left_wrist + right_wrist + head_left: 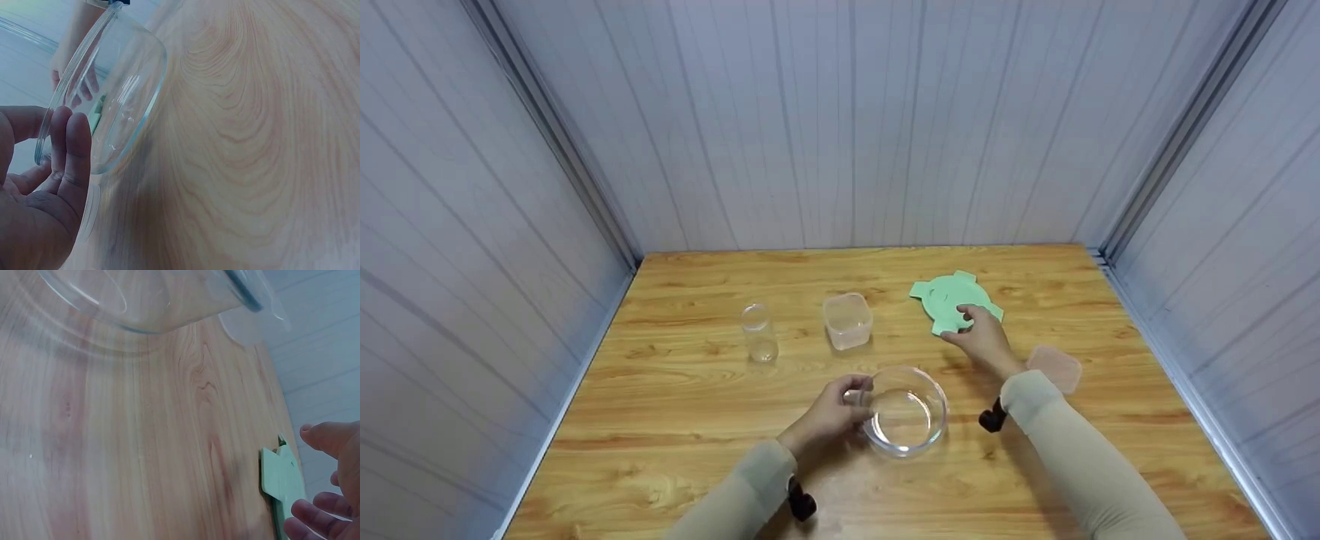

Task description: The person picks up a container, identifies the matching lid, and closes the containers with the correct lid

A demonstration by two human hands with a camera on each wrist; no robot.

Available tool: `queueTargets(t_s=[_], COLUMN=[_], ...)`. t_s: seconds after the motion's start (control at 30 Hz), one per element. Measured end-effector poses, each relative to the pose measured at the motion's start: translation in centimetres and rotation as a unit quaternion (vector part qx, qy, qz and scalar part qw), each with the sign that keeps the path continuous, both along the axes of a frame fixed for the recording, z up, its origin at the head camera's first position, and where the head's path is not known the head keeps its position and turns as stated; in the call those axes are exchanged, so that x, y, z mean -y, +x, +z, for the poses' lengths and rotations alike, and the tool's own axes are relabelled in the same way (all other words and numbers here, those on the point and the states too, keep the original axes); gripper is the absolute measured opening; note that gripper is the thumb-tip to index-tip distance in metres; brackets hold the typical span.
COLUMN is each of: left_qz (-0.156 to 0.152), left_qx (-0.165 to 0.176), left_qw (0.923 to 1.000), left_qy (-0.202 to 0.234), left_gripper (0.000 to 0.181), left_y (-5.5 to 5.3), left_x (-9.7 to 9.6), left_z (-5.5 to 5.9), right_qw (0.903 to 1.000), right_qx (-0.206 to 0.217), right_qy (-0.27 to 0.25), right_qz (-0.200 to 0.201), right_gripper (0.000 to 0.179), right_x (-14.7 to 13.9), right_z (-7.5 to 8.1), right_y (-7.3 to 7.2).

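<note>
A round clear glass bowl (905, 420) stands at the front middle of the table. At its left side my left hand (832, 409) pinches the rim; the left wrist view shows the fingers (76, 152) at the edge of the glass. Farther back on the right lies a flat green lid (949, 296) with several tabs around its edge. My right hand (981, 334) hovers over the lid's near right part, thumb and fingers apart, with nothing held. The right wrist view catches the hand (332, 489) beside the lid's tab (274, 475).
Behind the bowl stands a small translucent square container (847, 322). To its left is a clear upright glass (760, 334). A translucent square lid (1054, 367) lies partly behind the right forearm. Pale panel walls (840, 127) border the wooden table (660, 450) at the back and sides.
</note>
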State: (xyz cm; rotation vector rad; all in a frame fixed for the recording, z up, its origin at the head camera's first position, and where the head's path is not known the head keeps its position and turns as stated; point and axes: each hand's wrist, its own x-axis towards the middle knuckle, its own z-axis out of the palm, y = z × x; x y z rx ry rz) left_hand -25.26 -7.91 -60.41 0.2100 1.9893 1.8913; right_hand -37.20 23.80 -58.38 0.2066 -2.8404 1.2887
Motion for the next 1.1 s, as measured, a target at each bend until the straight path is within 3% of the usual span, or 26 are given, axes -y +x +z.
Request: queueTargets(t_s=[0.67,0.9,1.1], left_qz=[-0.006,-0.010,-0.015], left_qx=[-0.002,0.011,0.001], left_qw=[1.0000,0.9999,0.9999], left_qy=[-0.004,0.006,0.005], left_gripper=[0.061,0.060,0.059], left_y=[0.0,0.1,0.1], left_x=[0.1,0.2,0.3], left_z=[0.1,0.2,0.2], right_qw=[0.9987,0.9979,0.9930], right_qx=[0.014,0.003,-0.026], right_qy=[0.048,0.061,0.103], right_qz=[-0.004,-0.021,-0.051], right_gripper=[0.075,0.072,0.068], right_x=[0.8,1.2,1.4], right_z=[-1.6,-1.9,-1.9], right_y=[-1.4,-1.8,-2.0])
